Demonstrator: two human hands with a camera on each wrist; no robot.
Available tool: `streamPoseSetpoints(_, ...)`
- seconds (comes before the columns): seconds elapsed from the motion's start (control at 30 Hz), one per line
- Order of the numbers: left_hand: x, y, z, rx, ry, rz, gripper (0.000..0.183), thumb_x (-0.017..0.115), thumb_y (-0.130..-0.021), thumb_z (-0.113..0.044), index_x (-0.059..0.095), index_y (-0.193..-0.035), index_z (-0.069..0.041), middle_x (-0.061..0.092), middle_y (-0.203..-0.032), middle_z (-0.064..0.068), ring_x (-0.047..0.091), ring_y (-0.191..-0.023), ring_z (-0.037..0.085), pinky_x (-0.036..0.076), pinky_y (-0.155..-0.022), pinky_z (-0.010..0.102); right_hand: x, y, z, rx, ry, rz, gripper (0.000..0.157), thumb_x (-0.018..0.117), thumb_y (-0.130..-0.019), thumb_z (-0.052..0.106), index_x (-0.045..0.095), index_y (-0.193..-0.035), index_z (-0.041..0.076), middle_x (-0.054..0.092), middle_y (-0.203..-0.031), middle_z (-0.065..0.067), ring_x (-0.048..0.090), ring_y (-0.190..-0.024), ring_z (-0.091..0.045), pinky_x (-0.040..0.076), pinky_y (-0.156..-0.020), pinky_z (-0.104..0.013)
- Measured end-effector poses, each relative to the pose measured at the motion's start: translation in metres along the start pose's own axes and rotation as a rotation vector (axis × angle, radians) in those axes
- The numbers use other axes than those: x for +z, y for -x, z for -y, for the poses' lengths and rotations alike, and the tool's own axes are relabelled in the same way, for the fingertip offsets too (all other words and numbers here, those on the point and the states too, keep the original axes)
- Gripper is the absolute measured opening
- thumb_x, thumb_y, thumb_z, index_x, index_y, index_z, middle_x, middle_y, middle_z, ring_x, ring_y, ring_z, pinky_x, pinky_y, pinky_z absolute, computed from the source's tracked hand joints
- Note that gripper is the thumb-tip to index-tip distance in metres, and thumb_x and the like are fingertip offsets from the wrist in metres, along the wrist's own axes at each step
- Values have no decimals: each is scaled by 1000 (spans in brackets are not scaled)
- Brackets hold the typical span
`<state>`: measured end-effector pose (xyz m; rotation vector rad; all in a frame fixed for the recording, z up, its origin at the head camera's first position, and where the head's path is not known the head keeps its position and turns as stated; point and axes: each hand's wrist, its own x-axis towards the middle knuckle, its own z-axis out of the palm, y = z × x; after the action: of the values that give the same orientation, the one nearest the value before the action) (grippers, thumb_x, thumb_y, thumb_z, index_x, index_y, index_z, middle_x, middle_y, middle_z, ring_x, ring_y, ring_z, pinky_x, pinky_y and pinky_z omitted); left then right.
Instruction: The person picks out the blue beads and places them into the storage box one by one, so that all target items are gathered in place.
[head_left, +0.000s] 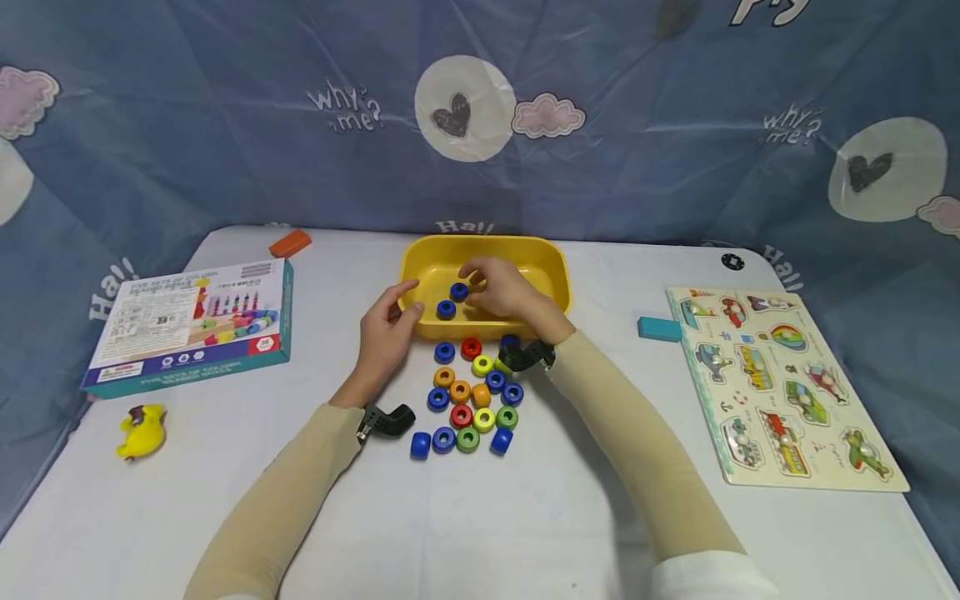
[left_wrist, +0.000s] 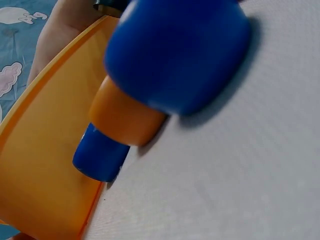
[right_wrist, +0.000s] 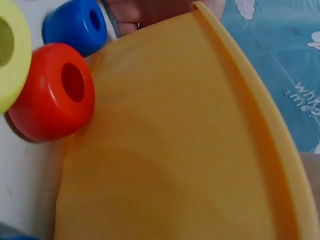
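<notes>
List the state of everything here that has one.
Yellow tray: upright, two blue beads visible inside
Loose beads: unthreaded, most hole-up, some sideways
Box: lying flat, seems closed
Puzzle board: flat, pieces seemingly fitted
Orange block: flat
Teal block: flat
Toy duck: untouched
Black disc: flat
Left grip: at tray's left edge, thumb, forefinger apart
Right grip: over tray, hold unclear

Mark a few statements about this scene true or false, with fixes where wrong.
1. At least two blue beads lie inside the yellow tray. True.
2. The right hand is outside the tray. False: it is over the tray's inside.
3. The left hand is at the tray's left end. True.
4. All loose beads on the table are blue. False: some are red, orange, yellow and green.
5. The duck is on the person's right. False: it's on the left.
</notes>
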<state>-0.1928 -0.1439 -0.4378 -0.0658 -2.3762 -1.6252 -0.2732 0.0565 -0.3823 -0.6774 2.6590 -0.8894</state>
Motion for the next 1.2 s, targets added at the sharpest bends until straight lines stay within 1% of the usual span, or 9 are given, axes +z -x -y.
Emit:
streamPoseSetpoints(0.13,-1,1,1,-4,-8,0,37,57,-96,-20,58,-133,-16,57,-138,3,58,-117,20,49,-95,38,-2,6,1,-11,8,28,38,69,-88,13,60,-124,8,64,-124,-13,60,-115,-26,49,-98,-38)
streamPoseSetpoints(0.27,-1,0,2,8,-15,1,38,57,-95,-20,58,-133,-16,57,-138,3,58,-116,20,48,-94,36,-9,21,4,-65,-1,-7,37,68,-89,15,61,-124,7,64,-124,-12,63,-109,-25,51,-94,-37)
streamPoseSetpoints(0.4,-3,-1,2,13,-21,-5,38,57,-95,-20,58,-133,-15,58,-137,3,58,-116,21,48,-92,30,-18,48,15,-190,-19,-87,35,69,-89,17,63,-121,6,67,-120,-11,66,-96,-21,54,-87,-35)
streamPoseSetpoints(0.5,-5,-3,2,16,-20,-3,38,57,-95,-19,58,-133,-14,58,-137,3,58,-116,20,47,-91,24,-15,74,29,-344,-14,-117,30,70,-88,16,66,-116,5,69,-112,-10,66,-88,-18,56,-79,-33)
streamPoseSetpoints(0.57,-6,-4,2,24,-18,-4,38,57,-95,-19,59,-132,-13,58,-137,4,58,-115,20,46,-89,19,-6,90,38,-448,-4,-77,28,71,-87,16,67,-113,6,70,-109,-7,65,-85,-16,56,-76,-31)
streamPoseSetpoints(0.67,-7,-5,2,32,-4,-17,36,58,-95,-18,60,-131,-13,60,-134,5,58,-110,21,43,-86,16,16,106,52,-574,23,55,26,70,-88,18,68,-112,8,70,-102,-5,62,-81,-13,53,-74,-24)
streamPoseSetpoints(0.83,-4,-4,2,34,14,-2,37,58,-95,-19,61,-131,-14,59,-136,4,58,-112,22,43,-86,16,53,120,65,-656,115,240,26,70,-88,27,68,-109,12,66,-97,0,56,-81,-9,43,-74,-14)
streamPoseSetpoints(1.0,0,-1,1,19,8,7,38,57,-95,-20,59,-132,-13,57,-139,4,59,-117,24,45,-87,18,77,126,62,-675,227,269,24,70,-88,30,68,-109,18,65,-101,5,58,-91,-3,45,-83,-12)
streamPoseSetpoints(1.2,2,-1,2,8,0,-6,37,57,-95,-20,60,-131,-15,59,-136,4,59,-112,21,45,-84,16,87,127,59,-695,238,216,22,72,-87,30,65,-104,18,64,-96,7,57,-87,-3,45,-79,-14)
